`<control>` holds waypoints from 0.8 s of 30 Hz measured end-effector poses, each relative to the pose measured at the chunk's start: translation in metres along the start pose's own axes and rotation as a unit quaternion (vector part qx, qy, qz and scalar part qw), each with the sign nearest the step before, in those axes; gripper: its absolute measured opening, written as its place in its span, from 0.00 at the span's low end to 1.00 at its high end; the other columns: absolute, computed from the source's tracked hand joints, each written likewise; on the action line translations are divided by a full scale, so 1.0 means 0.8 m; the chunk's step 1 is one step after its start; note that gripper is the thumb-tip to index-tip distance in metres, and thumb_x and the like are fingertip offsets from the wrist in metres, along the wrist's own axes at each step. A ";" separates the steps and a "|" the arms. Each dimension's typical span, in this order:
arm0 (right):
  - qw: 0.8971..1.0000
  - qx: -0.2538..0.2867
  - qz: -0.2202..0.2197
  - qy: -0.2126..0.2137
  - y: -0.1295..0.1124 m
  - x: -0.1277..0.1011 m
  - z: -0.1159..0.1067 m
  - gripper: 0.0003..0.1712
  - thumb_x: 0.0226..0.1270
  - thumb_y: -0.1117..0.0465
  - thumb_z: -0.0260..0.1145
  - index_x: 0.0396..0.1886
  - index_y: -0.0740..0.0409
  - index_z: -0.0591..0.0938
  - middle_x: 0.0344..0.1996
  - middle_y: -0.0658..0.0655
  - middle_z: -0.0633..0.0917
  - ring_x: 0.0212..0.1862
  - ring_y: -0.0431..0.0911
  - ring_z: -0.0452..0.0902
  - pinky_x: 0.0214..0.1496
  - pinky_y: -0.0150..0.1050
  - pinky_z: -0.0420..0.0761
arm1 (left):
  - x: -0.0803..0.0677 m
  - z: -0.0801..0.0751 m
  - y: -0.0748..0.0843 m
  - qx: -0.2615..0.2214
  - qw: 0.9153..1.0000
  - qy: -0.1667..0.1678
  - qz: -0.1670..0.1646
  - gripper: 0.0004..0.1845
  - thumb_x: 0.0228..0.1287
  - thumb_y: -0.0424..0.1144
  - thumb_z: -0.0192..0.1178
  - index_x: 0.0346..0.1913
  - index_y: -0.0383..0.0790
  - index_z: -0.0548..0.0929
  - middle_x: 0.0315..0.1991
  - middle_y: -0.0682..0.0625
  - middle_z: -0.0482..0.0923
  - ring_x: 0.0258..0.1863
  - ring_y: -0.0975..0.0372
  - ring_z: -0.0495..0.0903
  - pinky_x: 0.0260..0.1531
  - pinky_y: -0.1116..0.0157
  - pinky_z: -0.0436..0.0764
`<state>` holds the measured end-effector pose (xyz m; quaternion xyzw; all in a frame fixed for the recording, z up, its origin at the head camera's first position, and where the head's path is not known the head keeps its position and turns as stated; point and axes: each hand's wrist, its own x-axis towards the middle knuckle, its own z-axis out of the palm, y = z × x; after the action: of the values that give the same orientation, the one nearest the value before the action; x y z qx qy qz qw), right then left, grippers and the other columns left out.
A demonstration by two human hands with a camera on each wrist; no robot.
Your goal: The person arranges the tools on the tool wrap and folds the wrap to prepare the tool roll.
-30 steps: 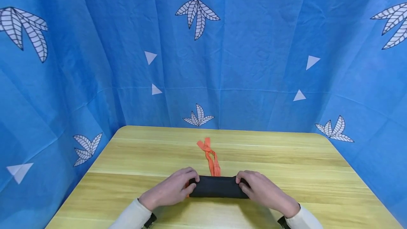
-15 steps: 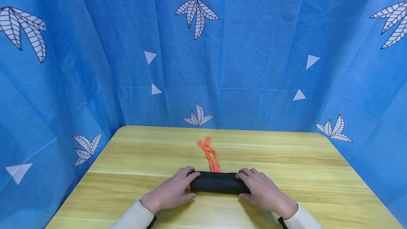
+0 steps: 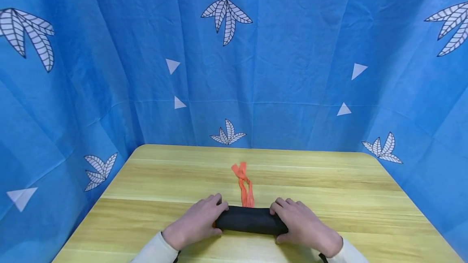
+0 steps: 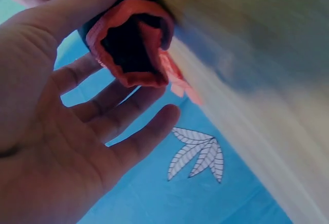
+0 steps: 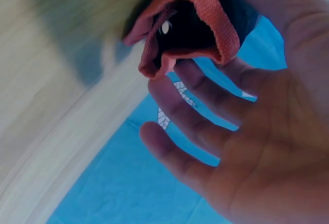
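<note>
A black fabric roll (image 3: 250, 220) with orange lining lies crosswise on the wooden table (image 3: 340, 190), near its front edge. An orange strap (image 3: 244, 184) trails from the roll toward the far side. My left hand (image 3: 199, 222) rests on the roll's left end, and my right hand (image 3: 303, 226) rests on its right end. In the left wrist view my left hand (image 4: 67, 131) has spread, nearly straight fingers beside the roll's orange-rimmed end (image 4: 131, 44). In the right wrist view my right hand (image 5: 247, 131) is just as spread beside the other end (image 5: 190, 23).
A blue cloth backdrop (image 3: 292, 72) with leaf and triangle prints stands round the table at the back and on both sides. Bare wood shows left, right and beyond the strap.
The roll has shifted a little toward me under both hands. The orange strap's far end has been drawn nearer with it.
</note>
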<state>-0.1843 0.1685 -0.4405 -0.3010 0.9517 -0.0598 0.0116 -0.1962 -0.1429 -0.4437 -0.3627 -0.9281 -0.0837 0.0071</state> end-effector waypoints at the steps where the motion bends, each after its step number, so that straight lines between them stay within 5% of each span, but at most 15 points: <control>1: 1.000 0.001 -0.001 -0.003 -0.001 -0.001 0.000 0.32 0.47 0.44 0.84 0.47 0.48 0.78 0.45 0.46 0.79 0.46 0.46 0.76 0.43 0.48 0.80 | 0.000 -0.001 0.001 0.005 1.000 -0.004 0.000 0.28 0.53 0.50 0.79 0.55 0.48 0.81 0.44 0.55 0.75 0.42 0.64 0.76 0.41 0.62 0.82; 12: 0.996 0.068 -0.022 -0.046 0.001 -0.006 -0.006 0.25 0.54 0.50 0.80 0.49 0.48 0.80 0.41 0.43 0.81 0.37 0.38 0.76 0.40 0.41 0.80 | -0.006 -0.018 0.007 -0.060 0.997 -0.052 -0.017 0.21 0.57 0.45 0.77 0.52 0.49 0.82 0.43 0.57 0.80 0.39 0.69 0.78 0.39 0.64 0.82; 17: 0.987 0.137 -0.019 -0.076 0.011 -0.008 -0.009 0.19 0.66 0.50 0.72 0.54 0.47 0.80 0.46 0.44 0.84 0.40 0.36 0.78 0.41 0.40 0.80 | -0.008 -0.019 0.003 -0.099 0.993 -0.071 -0.011 0.19 0.64 0.45 0.72 0.55 0.48 0.81 0.46 0.58 0.82 0.38 0.72 0.76 0.40 0.66 0.80; 21: 0.977 0.193 -0.011 -0.090 0.021 -0.006 -0.010 0.18 0.76 0.48 0.64 0.60 0.48 0.79 0.47 0.47 0.86 0.43 0.38 0.82 0.43 0.41 0.82 | -0.009 -0.017 -0.003 -0.151 0.984 -0.087 -0.019 0.20 0.73 0.43 0.63 0.63 0.44 0.77 0.33 0.58 0.80 0.26 0.71 0.72 0.33 0.69 0.75; 24: 0.971 0.224 -0.008 -0.086 0.024 -0.004 -0.010 0.18 0.79 0.49 0.60 0.62 0.47 0.75 0.35 0.47 0.84 0.32 0.36 0.79 0.37 0.37 0.79 | -0.009 -0.015 -0.007 -0.205 0.973 -0.097 -0.043 0.22 0.77 0.44 0.57 0.69 0.43 0.71 0.22 0.57 0.72 0.17 0.68 0.66 0.26 0.69 0.69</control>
<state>-0.1930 0.1868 -0.4350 -0.3020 0.9071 -0.2455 0.1604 -0.1952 -0.1537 -0.4329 -0.3227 -0.9021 -0.2369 -0.1613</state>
